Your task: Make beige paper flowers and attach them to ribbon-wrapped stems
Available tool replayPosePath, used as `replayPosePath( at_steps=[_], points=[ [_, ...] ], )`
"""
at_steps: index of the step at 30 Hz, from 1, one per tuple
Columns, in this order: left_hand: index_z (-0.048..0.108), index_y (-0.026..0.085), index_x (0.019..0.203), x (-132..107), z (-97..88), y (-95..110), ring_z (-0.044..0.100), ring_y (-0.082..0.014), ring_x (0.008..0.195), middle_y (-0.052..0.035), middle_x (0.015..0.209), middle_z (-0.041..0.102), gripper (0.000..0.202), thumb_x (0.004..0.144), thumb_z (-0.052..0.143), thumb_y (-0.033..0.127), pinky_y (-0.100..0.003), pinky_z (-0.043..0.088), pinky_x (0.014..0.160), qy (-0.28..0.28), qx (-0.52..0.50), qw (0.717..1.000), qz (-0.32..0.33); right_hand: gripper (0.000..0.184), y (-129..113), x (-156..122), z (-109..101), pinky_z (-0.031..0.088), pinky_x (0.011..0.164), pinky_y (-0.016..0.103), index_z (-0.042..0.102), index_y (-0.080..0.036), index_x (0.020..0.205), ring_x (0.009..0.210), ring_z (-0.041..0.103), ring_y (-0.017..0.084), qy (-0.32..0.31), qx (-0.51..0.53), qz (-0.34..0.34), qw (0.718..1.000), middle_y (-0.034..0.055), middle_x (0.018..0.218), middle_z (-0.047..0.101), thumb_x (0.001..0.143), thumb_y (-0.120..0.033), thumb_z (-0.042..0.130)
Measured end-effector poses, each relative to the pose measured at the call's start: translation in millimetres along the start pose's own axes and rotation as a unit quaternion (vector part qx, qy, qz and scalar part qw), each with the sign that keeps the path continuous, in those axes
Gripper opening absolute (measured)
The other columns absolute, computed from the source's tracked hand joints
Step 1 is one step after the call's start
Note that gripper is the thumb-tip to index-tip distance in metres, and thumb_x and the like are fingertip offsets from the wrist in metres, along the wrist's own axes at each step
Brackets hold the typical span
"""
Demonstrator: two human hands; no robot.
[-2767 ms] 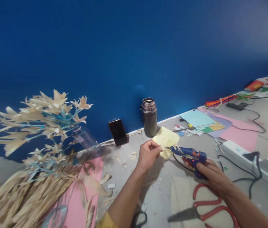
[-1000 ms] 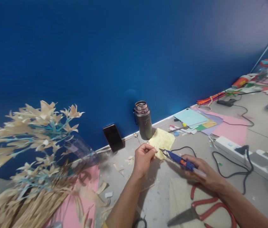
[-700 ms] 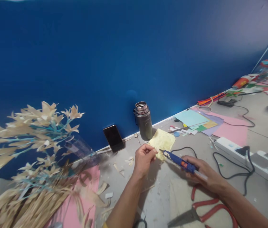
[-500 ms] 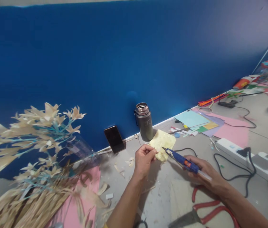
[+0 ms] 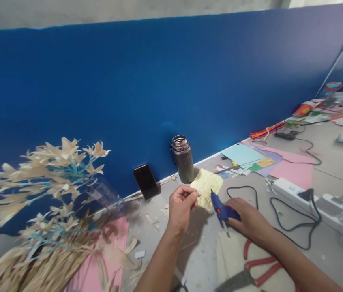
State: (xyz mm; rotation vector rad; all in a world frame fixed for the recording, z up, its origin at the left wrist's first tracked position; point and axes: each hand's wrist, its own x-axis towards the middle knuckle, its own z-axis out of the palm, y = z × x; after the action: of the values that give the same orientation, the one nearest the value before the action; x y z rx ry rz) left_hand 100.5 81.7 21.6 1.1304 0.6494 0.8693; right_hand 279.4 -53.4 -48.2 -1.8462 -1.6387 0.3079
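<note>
My right hand [image 5: 247, 217] is closed around the handle of a blue glue gun [image 5: 220, 209], its dark nozzle at the edge of a yellow sheet of paper [image 5: 209, 180] spotted with dried glue. My left hand [image 5: 182, 205] is pinched shut beside the sheet's left edge; whatever lies between thumb and fingers is too small to make out. Behind the sheet stands an open dark metal flask [image 5: 185, 164]. Below my right forearm lie red-handled scissors [image 5: 265, 269], partly hidden by the arm.
A phone [image 5: 146, 181] leans against the blue partition [image 5: 129, 89]. Cream flowers on blue stems [image 5: 68, 170] and dried husks [image 5: 34, 263] fill the left. On the right lie coloured papers [image 5: 244, 156], a white power strip [image 5: 293, 190] and looping black cords [image 5: 296, 245].
The glue gun has turned in my right hand, its back end swinging down and toward me. My left hand keeps its pinch near the yellow sheet. The view has tilted up slightly.
</note>
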Motion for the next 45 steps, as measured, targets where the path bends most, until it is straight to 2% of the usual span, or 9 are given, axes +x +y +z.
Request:
replayPosePath(
  at_steps=[5, 9, 12, 16, 19, 30, 33, 37, 45],
  points=[
    [0.065, 0.016, 0.071, -18.0, 7.8, 11.8, 0.050, -0.0082, 0.050, -0.0002, 0.062, 0.063, 0.024, 0.064, 0.082, 0.032, -0.021, 0.034, 0.049, 0.018, 0.044, 0.998, 0.039, 0.030, -3.2, 0.7, -4.8, 0.049, 0.090, 0.048, 0.071, -0.020, 0.111, 0.102, 0.062, 0.032, 0.070, -0.081, -0.043, 0.993, 0.0146, 0.118, 0.069, 0.082, -0.023, 0.065],
    [0.066, 0.017, 0.070, -36.1, 12.3, 17.5, 0.050, -0.0093, 0.049, 0.0024, 0.053, 0.058, 0.018, 0.067, 0.080, 0.029, -0.022, 0.036, 0.050, 0.061, 0.067, 0.994, 0.054, 0.017, -50.7, -3.3, -20.4, 0.050, 0.082, 0.041, 0.074, -0.024, 0.090, 0.087, 0.065, 0.026, 0.217, -0.017, -0.112, 0.970, 0.0095, 0.088, 0.074, 0.093, -0.027, 0.057],
    [0.067, 0.017, 0.071, -50.0, 15.5, 17.9, 0.051, -0.0096, 0.050, 0.0023, 0.053, 0.059, 0.017, 0.069, 0.079, 0.028, -0.022, 0.037, 0.051, 0.087, 0.063, 0.992, 0.071, 0.013, -92.1, -5.1, -23.9, 0.051, 0.074, 0.037, 0.072, -0.025, 0.082, 0.078, 0.064, 0.024, 0.250, 0.099, -0.100, 0.958, 0.0079, 0.081, 0.072, 0.090, -0.032, 0.063],
    [0.068, 0.017, 0.072, -67.7, 19.4, 16.5, 0.052, -0.0101, 0.050, 0.0019, 0.053, 0.059, 0.018, 0.071, 0.078, 0.030, -0.022, 0.038, 0.050, 0.099, 0.056, 0.990, 0.084, 0.024, -121.3, -2.3, -13.1, 0.050, 0.059, 0.030, 0.070, -0.021, 0.089, 0.066, 0.061, 0.019, 0.195, 0.334, 0.060, 0.920, 0.0044, 0.080, 0.071, 0.085, -0.045, 0.067],
    [0.068, 0.016, 0.072, -77.8, 20.7, 16.1, 0.053, -0.0108, 0.050, 0.0015, 0.054, 0.060, 0.018, 0.070, 0.079, 0.031, -0.022, 0.039, 0.050, 0.109, 0.052, 0.988, 0.093, 0.027, -128.5, 1.0, -3.5, 0.052, 0.068, 0.030, 0.068, -0.020, 0.083, 0.074, 0.063, 0.020, 0.172, 0.466, 0.076, 0.865, 0.0032, 0.079, 0.070, 0.077, -0.046, 0.074],
    [0.065, 0.015, 0.070, -96.2, 20.5, 23.0, 0.055, -0.0114, 0.047, 0.0007, 0.051, 0.062, 0.018, 0.071, 0.078, 0.029, -0.022, 0.039, 0.049, 0.108, 0.055, 0.989, 0.083, 0.034, -142.6, -1.7, 8.4, 0.036, 0.052, 0.024, 0.068, -0.018, 0.075, 0.056, 0.044, 0.010, 0.174, 0.584, 0.160, 0.776, -0.0022, 0.066, 0.059, 0.062, -0.043, 0.087],
    [0.065, 0.015, 0.072, -101.1, 18.0, 23.9, 0.055, -0.0121, 0.048, -0.0008, 0.051, 0.063, 0.020, 0.074, 0.076, 0.031, -0.023, 0.040, 0.049, 0.088, 0.051, 0.993, 0.064, 0.033, -141.9, -2.6, 8.5, 0.032, 0.049, 0.022, 0.065, -0.018, 0.074, 0.054, 0.040, 0.008, 0.139, 0.649, 0.160, 0.731, -0.0024, 0.067, 0.058, 0.064, -0.041, 0.086],
    [0.066, 0.014, 0.074, -103.6, 9.0, 21.8, 0.058, -0.0103, 0.056, -0.0046, 0.077, 0.072, 0.017, 0.071, 0.078, 0.027, -0.022, 0.041, 0.052, 0.098, 0.001, 0.994, 0.044, 0.032, -143.5, -3.1, 4.7, 0.028, 0.046, 0.018, 0.062, -0.018, 0.071, 0.056, 0.037, 0.008, 0.075, 0.722, 0.181, 0.663, -0.0041, 0.063, 0.049, 0.063, -0.035, 0.088],
    [0.066, 0.015, 0.073, -106.9, 2.9, 16.5, 0.048, -0.0079, 0.053, 0.0012, 0.064, 0.062, 0.016, 0.070, 0.078, 0.024, -0.022, 0.036, 0.052, 0.090, -0.011, 0.995, 0.030, 0.037, -150.1, -7.8, 6.4, 0.023, 0.043, 0.016, 0.061, -0.017, 0.067, 0.054, 0.032, 0.007, 0.054, 0.715, 0.209, 0.665, -0.0052, 0.058, 0.043, 0.059, -0.037, 0.090]
  ],
)
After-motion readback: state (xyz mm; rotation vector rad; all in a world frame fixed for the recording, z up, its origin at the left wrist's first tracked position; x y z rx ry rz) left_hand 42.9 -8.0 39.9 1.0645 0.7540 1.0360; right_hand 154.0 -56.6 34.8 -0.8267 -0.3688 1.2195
